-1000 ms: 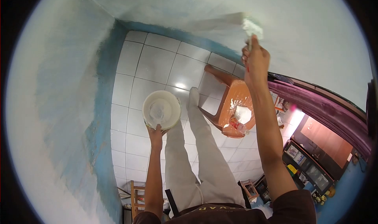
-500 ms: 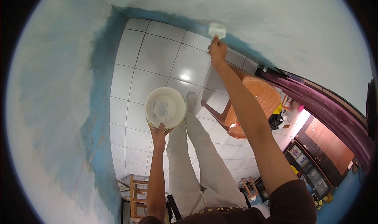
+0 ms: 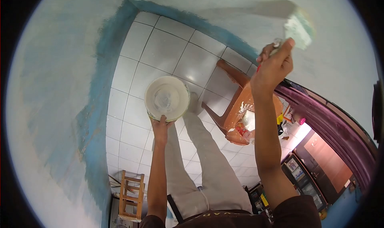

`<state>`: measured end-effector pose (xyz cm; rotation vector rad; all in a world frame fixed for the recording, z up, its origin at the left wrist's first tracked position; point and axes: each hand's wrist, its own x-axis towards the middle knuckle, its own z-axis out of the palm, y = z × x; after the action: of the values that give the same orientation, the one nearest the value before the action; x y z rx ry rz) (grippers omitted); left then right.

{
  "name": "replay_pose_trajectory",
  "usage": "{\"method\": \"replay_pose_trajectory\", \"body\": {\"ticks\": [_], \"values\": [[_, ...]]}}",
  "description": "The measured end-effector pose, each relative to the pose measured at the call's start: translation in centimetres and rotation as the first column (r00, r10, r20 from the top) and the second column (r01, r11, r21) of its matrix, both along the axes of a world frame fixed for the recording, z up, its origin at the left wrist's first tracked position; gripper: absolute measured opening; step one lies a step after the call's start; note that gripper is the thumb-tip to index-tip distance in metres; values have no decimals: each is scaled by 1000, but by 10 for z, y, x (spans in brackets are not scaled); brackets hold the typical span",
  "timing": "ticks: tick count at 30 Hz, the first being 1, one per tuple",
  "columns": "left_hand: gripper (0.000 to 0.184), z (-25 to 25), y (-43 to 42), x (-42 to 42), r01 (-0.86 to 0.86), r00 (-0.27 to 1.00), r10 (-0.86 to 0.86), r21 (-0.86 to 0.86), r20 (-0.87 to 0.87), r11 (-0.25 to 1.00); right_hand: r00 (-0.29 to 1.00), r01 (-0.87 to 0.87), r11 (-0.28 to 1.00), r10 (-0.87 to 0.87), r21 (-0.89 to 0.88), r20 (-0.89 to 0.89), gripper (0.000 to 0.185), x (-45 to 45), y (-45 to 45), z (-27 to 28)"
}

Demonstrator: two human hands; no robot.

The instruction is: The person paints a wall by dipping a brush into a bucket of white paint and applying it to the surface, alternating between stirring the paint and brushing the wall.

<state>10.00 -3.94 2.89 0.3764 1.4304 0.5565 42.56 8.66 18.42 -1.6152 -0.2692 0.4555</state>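
Note:
My left hand (image 3: 161, 128) grips the near rim of a white bucket (image 3: 182, 92), thumb inside and fingers beneath. White paint smears coat the bucket's bottom. High on the right, my right hand (image 3: 276, 66) is closed round the handle of a paintbrush (image 3: 298, 32). Pale paint covers the wide bristles, which are close to the whitish wall (image 3: 336, 64); whether they touch it I cannot tell. A blue unpainted-over strip (image 3: 192, 20) runs along the wall's foot, and blue patches show on the left wall (image 3: 48, 108).
An orange plastic chair (image 3: 232, 128) with paint splashes and a few items on its seat stands to the right. A wooden stool (image 3: 131, 194) is at lower left. A purple curtain (image 3: 320, 114) hangs on the right, near a dark cabinet (image 3: 306, 176). White tiles (image 3: 160, 48) cover the floor.
My right hand has lifted the paintbrush from the blue strip up and to the right, nearer the camera. The bucket stays in my left hand, slightly shifted. The view has turned a little.

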Motion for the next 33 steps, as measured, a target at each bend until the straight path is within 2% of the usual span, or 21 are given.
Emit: {"method": "replay_pose_trajectory", "body": {"ticks": [1,3,7,9,10,12,13,15,16,22,24,25,26,27,28,29,30,33], "values": [[65,4,2,4,-26,1000,26,4,13,1000,985,33,999,-34,10,169,46,-2,2,3],[66,8,6,12,-39,999,40,-17,31,999,989,15,1000,-13,-14,147,51,17,9,-38],[67,8,7,17,-29,996,31,-17,82,999,993,-108,962,116,-250,18,54,29,7,-154],[68,2,5,14,-33,996,35,-26,87,999,985,-158,922,123,-353,-121,51,25,3,-207],[68,0,3,10,-32,996,35,-33,86,999,985,-160,921,124,-355,-123,51,28,4,-227],[68,-2,3,4,-13,998,15,-24,66,1000,907,-191,872,-20,-452,-421,47,36,8,-251],[69,-2,4,0,8,999,-7,-16,52,1000,906,-186,872,-26,-453,-422,47,39,11,-241],[69,-1,6,-6,23,999,-22,-20,44,1000,900,-160,940,12,-303,-436,40,54,24,-209],[70,-2,8,-7,26,999,-25,-13,37,1000,903,-161,939,16,-303,-430,40,54,29,-186],[71,2,22,-25,64,997,-63,-13,47,998,995,-51,995,43,-89,-93,43,10,10,-4],[71,0,29,-29,78,996,-77,-18,48,997,992,-36,999,35,8,122,46,3,9,35],[71,1,31,-33,93,995,-91,-32,43,995,993,-30,1000,29,6,119,46,5,13,43],[71,1,33,-35,100,994,-99,-35,41,994,981,-14,999,7,35,192,48,9,17,48],[67,1,37,-34,123,992,-123,-17,12,992,964,0,998,-18,68,266,49,13,23,48],[63,2,40,-34,143,989,-143,0,-18,990,980,50,998,-58,47,193,50,18,31,34],[63,2,43,-35,143,989,-143,2,-20,990,969,45,999,-45,5,242,50,20,37,9],[63,3,47,-35,147,989,-147,19,-27,989,962,16,1000,-21,21,272,49,29,39,-30],[64,-6,48,-49,173,984,-173,5,-41,985,989,10,997,1,-73,149,48,20,38,-146]]}}
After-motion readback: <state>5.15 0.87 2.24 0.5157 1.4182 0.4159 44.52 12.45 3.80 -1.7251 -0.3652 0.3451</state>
